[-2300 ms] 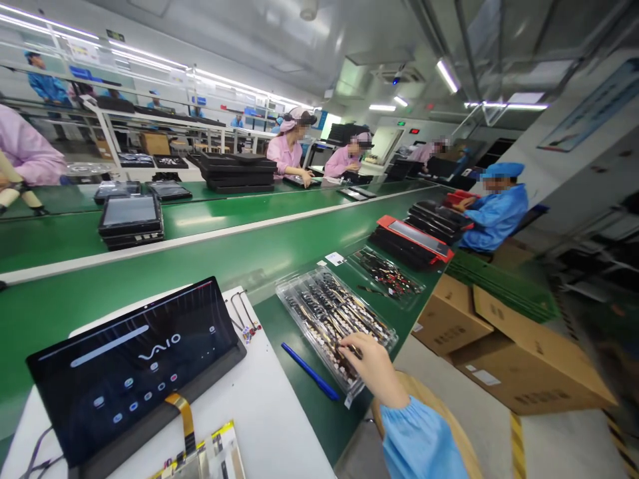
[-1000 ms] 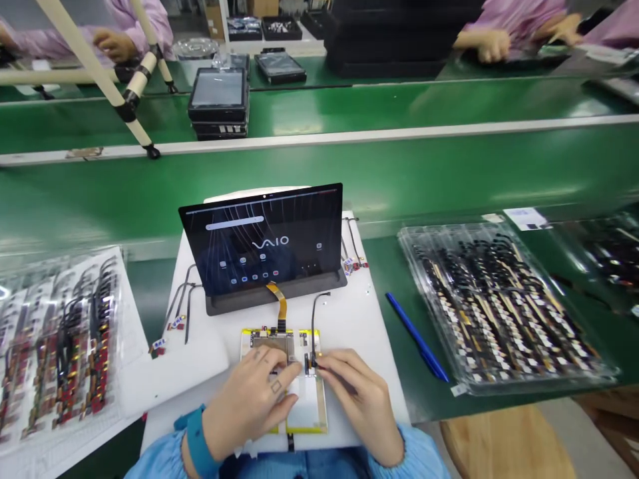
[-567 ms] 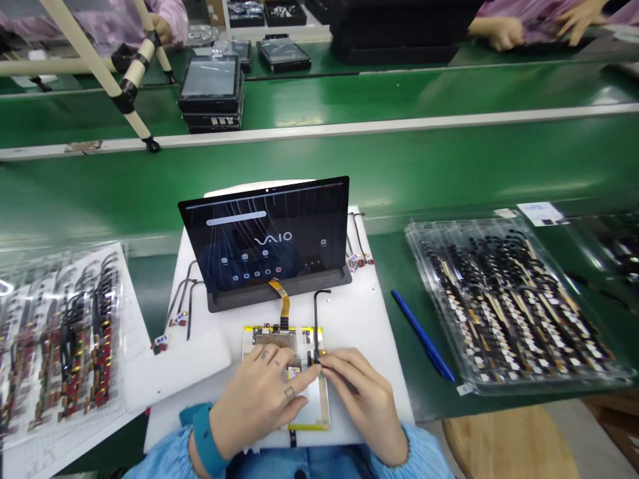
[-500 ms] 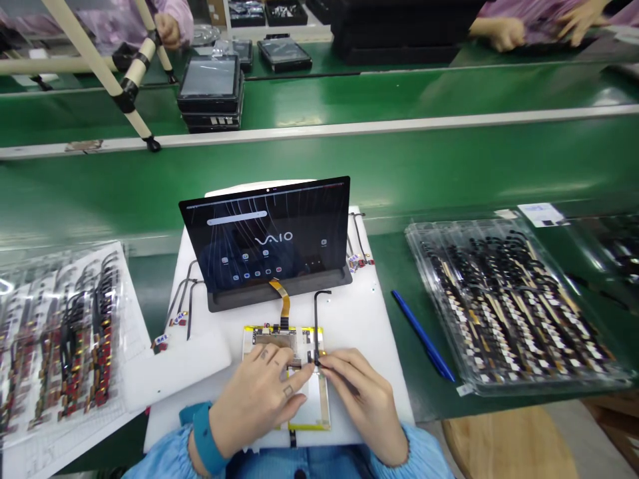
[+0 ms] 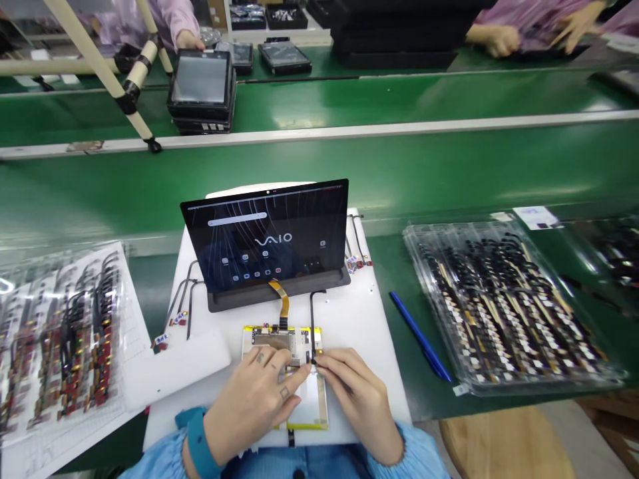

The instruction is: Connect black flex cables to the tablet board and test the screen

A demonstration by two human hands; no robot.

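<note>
My right hand point(image 5: 360, 399) has thumb and forefinger pinched at the lower end of a thin black flex cable point(image 5: 312, 319). That end lies at the right side of an opened tablet's circuit board and battery assembly point(image 5: 308, 416), edged in yellow tape. The cable's upper end bends right on the white pad. My left hand point(image 5: 259, 396) rests over the board with fingers extended, its index fingertip touching beside the cable's lower end. The connector there is mostly hidden by fingertips. An orange ribbon point(image 5: 282, 303) joins the board to a lit VAIO screen point(image 5: 269, 249) propped upright behind.
A white foam pad point(image 5: 367, 332) lies under the work, with loose cables point(image 5: 187, 299) at its left. Clear trays of parts stand left point(image 5: 64, 346) and right point(image 5: 509, 306). A blue pen point(image 5: 419, 336) lies between. Opposite, a person's hand point(image 5: 190, 41) touches stacked devices point(image 5: 202, 83).
My hands stay at the board, with only a slight shift at the cable's end. Across the bench, a person's hand has come down to the device stack, which has moved slightly left.
</note>
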